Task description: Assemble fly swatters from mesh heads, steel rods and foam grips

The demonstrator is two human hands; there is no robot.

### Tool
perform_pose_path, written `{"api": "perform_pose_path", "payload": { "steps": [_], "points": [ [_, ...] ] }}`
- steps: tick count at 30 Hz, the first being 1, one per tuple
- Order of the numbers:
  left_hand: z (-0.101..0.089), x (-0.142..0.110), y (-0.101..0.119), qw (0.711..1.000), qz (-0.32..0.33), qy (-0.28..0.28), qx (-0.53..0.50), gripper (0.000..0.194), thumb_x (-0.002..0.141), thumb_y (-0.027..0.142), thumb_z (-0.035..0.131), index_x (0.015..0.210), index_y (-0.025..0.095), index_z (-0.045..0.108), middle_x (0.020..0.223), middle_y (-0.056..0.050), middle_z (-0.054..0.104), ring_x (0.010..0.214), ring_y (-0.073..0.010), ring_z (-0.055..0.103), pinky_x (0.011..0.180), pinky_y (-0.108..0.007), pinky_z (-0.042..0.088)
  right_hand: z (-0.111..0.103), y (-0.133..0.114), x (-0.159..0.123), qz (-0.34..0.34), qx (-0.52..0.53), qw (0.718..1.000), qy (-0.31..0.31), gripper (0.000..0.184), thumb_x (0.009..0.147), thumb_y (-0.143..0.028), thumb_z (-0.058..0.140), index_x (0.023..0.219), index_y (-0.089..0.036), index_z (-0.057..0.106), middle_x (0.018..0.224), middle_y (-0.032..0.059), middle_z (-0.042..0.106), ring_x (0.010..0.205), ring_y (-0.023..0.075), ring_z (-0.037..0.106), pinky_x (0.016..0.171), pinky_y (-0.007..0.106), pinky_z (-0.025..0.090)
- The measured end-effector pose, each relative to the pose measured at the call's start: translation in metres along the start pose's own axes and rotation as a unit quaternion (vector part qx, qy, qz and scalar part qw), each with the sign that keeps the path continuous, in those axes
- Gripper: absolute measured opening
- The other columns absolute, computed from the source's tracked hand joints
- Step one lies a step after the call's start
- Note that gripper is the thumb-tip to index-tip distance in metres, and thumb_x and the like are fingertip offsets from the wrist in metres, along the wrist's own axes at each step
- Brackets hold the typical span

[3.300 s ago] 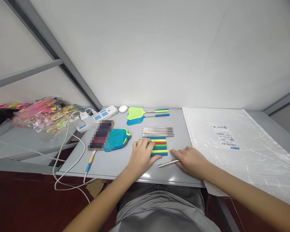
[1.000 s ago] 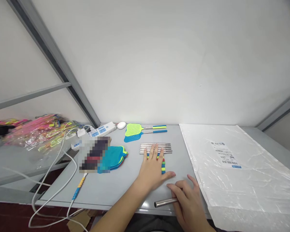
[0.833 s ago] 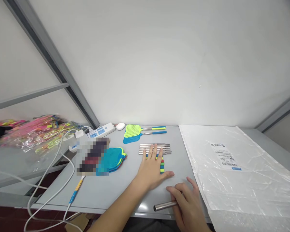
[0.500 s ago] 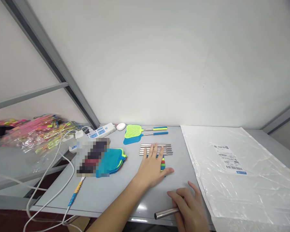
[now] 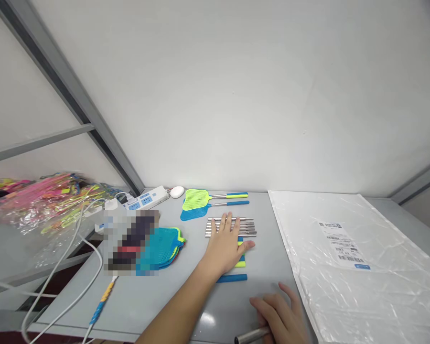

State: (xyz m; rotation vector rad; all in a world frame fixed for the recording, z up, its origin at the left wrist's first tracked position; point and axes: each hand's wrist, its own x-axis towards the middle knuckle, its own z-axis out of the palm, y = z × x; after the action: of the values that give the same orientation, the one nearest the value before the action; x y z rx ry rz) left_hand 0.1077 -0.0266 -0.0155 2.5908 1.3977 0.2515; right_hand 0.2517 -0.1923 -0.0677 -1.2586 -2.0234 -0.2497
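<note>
My left hand (image 5: 222, 251) lies flat with fingers spread over a row of thin metal rods (image 5: 248, 230) and several coloured handle grips. Beside its palm a yellow-green grip (image 5: 240, 264) sticks out, and a blue grip (image 5: 234, 278) lies separately nearer to me. Much of these pieces is hidden under the hand. At the table's front edge, my right hand (image 5: 284, 317) is closed around a shiny metal tube (image 5: 251, 335), whose open end points left. Two fly swatters, one yellow-green (image 5: 196, 199) and one blue (image 5: 193, 213), rest behind the rods.
Stacked swatter heads (image 5: 165, 248) lie to the left beside a pixelated patch. A power strip (image 5: 146, 199) with white cables and a white mouse-like object (image 5: 177, 192) are at the back left. A large white plastic package (image 5: 329, 296) covers the right side.
The coloured grips under my left hand have spread towards me, and a blue one now lies apart. My right hand with the tube sits slightly lower in view. The view has shifted slightly.
</note>
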Motion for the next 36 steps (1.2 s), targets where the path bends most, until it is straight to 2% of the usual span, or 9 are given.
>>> {"api": "perform_pose_path", "payload": {
  "steps": [6, 8, 13, 18, 20, 23, 28, 31, 36],
  "points": [
    [-0.002, -0.002, -0.001, 1.000, -0.005, 0.012, -0.006, 0.072, 0.095, 0.067, 0.024, 0.146, 0.019, 0.041, 0.149, -0.016, 0.043, 0.142, -0.0332, 0.032, 0.116, -0.064, 0.010, 0.005, 0.003, 0.001, -0.006, 0.026, 1.000, -0.013, 0.034, 0.083, -0.004, 0.051, 0.112, -0.021, 0.056, 0.071, -0.0043, 0.066, 0.058, 0.0125, 0.063, 0.083, 0.033, 0.051],
    [-0.003, -0.002, -0.002, 1.000, -0.006, 0.008, -0.009, 0.071, 0.095, 0.066, 0.025, 0.147, 0.019, 0.041, 0.151, -0.016, 0.041, 0.143, -0.0335, 0.030, 0.116, -0.065, 0.010, 0.001, 0.003, 0.008, 0.035, 0.044, 0.998, -0.037, 0.036, 0.084, -0.007, 0.050, 0.118, -0.020, 0.053, 0.073, -0.0021, 0.068, 0.060, 0.0141, 0.065, 0.070, 0.029, 0.054],
    [-0.011, -0.017, -0.001, 0.999, 0.024, -0.009, -0.023, 0.072, 0.094, 0.066, 0.033, 0.150, 0.021, 0.037, 0.160, -0.013, 0.024, 0.149, -0.0339, 0.015, 0.117, -0.063, 0.012, -0.045, 0.005, 0.047, 0.178, 0.063, 0.979, -0.081, 0.024, 0.093, -0.020, 0.046, 0.116, -0.026, 0.051, 0.082, 0.0026, 0.071, 0.063, 0.0187, 0.069, 0.053, 0.027, 0.053],
    [-0.012, -0.064, 0.002, 0.994, 0.102, 0.010, -0.045, 0.071, 0.093, 0.066, 0.036, 0.151, 0.026, 0.032, 0.163, -0.009, 0.017, 0.149, -0.0338, 0.013, 0.117, -0.065, 0.013, -0.083, 0.038, 0.110, 0.157, 0.081, 0.960, -0.216, 0.018, 0.097, -0.034, 0.047, 0.107, -0.030, 0.061, 0.087, 0.0030, 0.070, 0.071, 0.0200, 0.067, 0.059, 0.029, 0.051],
    [-0.005, -0.082, 0.001, 0.991, 0.128, 0.012, -0.043, 0.073, 0.091, 0.066, 0.041, 0.152, 0.026, 0.031, 0.162, -0.011, 0.018, 0.148, -0.0367, 0.016, 0.113, -0.070, 0.014, -0.069, 0.060, 0.139, 0.189, 0.084, 0.944, -0.256, 0.025, 0.100, -0.034, 0.040, 0.108, -0.028, 0.063, 0.095, 0.0049, 0.070, 0.082, 0.0215, 0.067, 0.069, 0.031, 0.052],
    [0.007, -0.099, -0.003, 0.991, 0.122, 0.034, -0.031, 0.070, 0.090, 0.056, 0.055, 0.149, 0.024, 0.035, 0.160, -0.014, 0.025, 0.144, -0.0394, 0.026, 0.109, -0.074, 0.020, -0.019, 0.092, 0.176, 0.159, 0.069, 0.940, -0.293, 0.027, 0.098, -0.027, 0.040, 0.108, -0.023, 0.066, 0.103, 0.0067, 0.069, 0.097, 0.0227, 0.063, 0.082, 0.034, 0.048],
    [0.016, -0.104, -0.007, 0.993, 0.063, 0.081, -0.054, 0.065, 0.088, 0.054, 0.061, 0.144, 0.026, 0.043, 0.156, -0.010, 0.035, 0.139, -0.0368, 0.035, 0.109, -0.070, 0.028, 0.059, 0.115, 0.202, 0.124, 0.084, 0.933, -0.328, 0.020, 0.092, -0.025, 0.053, 0.099, -0.021, 0.071, 0.098, 0.0071, 0.068, 0.095, 0.0231, 0.062, 0.083, 0.034, 0.047],
    [0.016, -0.104, -0.007, 0.992, 0.052, 0.092, -0.068, 0.065, 0.086, 0.061, 0.057, 0.141, 0.027, 0.046, 0.154, -0.009, 0.039, 0.134, -0.0371, 0.040, 0.106, -0.072, 0.030, 0.074, 0.114, 0.202, 0.106, 0.098, 0.933, -0.329, 0.022, 0.092, -0.029, 0.053, 0.103, -0.023, 0.071, 0.099, 0.0073, 0.067, 0.096, 0.0242, 0.061, 0.084, 0.036, 0.047],
    [0.021, -0.103, -0.005, 0.992, 0.030, 0.098, -0.070, 0.057, 0.084, 0.056, 0.063, 0.134, 0.031, 0.052, 0.152, -0.006, 0.042, 0.132, -0.0355, 0.042, 0.105, -0.075, 0.031, 0.070, 0.113, 0.197, 0.075, 0.117, 0.928, -0.345, 0.029, 0.097, -0.039, 0.047, 0.108, -0.027, 0.071, 0.104, 0.0069, 0.066, 0.099, 0.0253, 0.059, 0.086, 0.039, 0.045]
  ]
}}
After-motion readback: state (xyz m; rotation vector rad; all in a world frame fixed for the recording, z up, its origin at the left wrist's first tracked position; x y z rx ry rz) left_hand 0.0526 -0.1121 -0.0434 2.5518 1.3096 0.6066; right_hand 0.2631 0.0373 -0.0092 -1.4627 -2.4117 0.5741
